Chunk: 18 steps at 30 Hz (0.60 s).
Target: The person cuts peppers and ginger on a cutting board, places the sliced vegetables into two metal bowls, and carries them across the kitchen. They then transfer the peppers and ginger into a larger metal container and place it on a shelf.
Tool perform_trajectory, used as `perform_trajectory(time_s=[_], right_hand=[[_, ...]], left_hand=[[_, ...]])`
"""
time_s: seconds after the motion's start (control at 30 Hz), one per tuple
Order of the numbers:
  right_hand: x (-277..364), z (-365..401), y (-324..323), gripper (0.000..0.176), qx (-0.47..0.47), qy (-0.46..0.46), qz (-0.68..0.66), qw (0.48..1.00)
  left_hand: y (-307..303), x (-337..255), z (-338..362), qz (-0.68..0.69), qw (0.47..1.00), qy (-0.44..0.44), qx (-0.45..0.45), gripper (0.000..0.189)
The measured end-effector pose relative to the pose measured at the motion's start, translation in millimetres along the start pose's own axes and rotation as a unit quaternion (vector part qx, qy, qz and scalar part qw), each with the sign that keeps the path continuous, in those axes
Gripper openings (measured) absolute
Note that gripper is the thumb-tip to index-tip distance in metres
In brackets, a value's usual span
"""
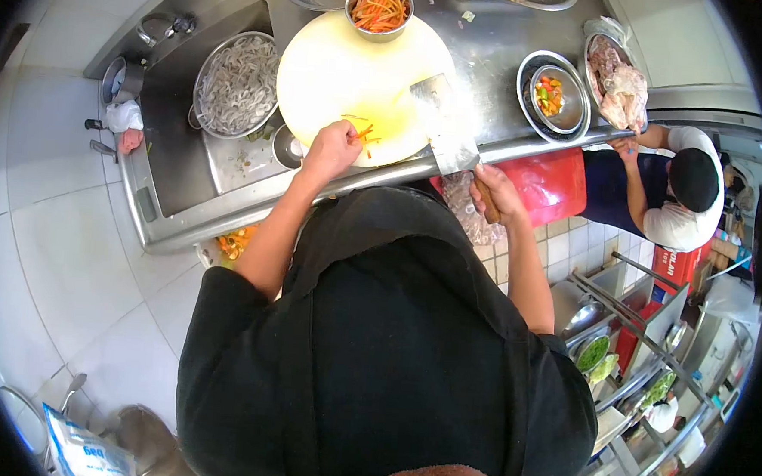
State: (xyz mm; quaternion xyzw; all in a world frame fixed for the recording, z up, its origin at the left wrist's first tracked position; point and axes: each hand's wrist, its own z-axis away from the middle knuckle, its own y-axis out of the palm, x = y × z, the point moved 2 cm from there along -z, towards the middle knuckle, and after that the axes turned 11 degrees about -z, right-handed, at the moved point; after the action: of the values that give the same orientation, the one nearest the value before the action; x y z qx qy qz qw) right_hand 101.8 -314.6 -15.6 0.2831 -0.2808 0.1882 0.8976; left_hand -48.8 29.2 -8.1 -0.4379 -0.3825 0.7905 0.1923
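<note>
On the round, pale yellow cutting board [321, 71], my left hand [332, 152] is closed, its fingertips pinched on thin orange carrot strips [367, 136]. A few more strips lie beside those fingers. My right hand [500, 194] is wrapped round the wooden handle of a cleaver [457, 143]. Its broad blade points away from me, with the tip over the board's right edge and the rest across the counter's front rim. A metal bowl [378, 33] of carrot strips sits at the far edge of the board.
Left in the sink [173, 171] is a colander [200, 112] of greyish strips. Nested bowls [527, 89] with chopped peppers and a bowl of raw meat [617, 82] stand right. Below the counter is a red container [543, 188]. A co-worker [681, 185] stands at the right.
</note>
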Motion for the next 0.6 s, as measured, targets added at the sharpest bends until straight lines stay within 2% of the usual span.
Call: perform_trajectory(time_s=[0.13, 0.23, 0.43, 0.6], right_hand=[[6, -3, 0, 0.033, 0.009, 0.011, 0.002, 1.0], [14, -6, 1, 0.033, 0.013, 0.019, 0.018, 1.0], [21, -11, 7, 0.035, 0.052, 0.049, 0.067, 0.995], [17, -9, 14, 0.034, 0.075, 0.063, 0.078, 0.992]], left_hand=[[7, -14, 16, -0.008, 0.994, 0.038, -0.098, 0.04], [9, -16, 13, -0.017, 0.994, 0.047, -0.101, 0.05], [3, -3, -14, -0.079, 0.991, 0.076, -0.075, 0.043], [8, 3, -32, -0.126, 0.984, 0.035, -0.12, 0.026]])
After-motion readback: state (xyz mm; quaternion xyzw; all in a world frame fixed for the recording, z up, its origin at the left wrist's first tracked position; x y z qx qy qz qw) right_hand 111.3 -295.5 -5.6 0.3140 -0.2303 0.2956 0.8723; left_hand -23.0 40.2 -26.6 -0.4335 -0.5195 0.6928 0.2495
